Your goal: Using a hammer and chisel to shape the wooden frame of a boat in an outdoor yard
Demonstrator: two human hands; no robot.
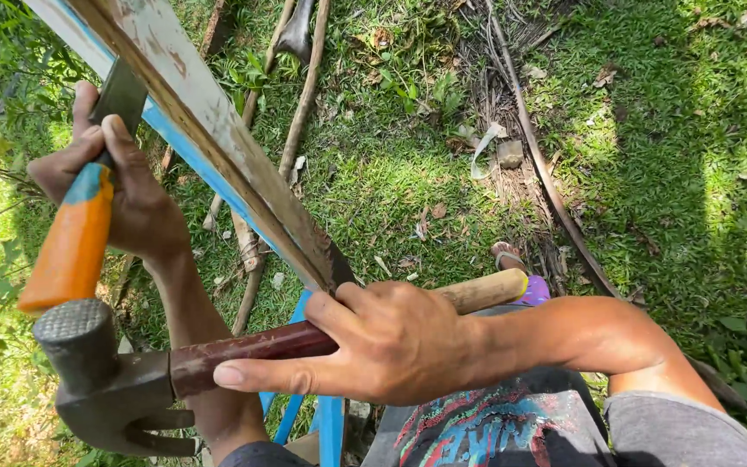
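Closest, the claw hammer has its wooden handle wrapped by the right hand. Above it, the left hand is clenched around an orange-handled chisel, its blade against the weathered plank slanting between both hands. Sticks lie on grass beyond.

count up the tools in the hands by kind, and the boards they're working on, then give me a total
Claw hammer: 1, in right hand
Orange-handled chisel: 1, in left hand
Weathered painted board: 1
Total: 3
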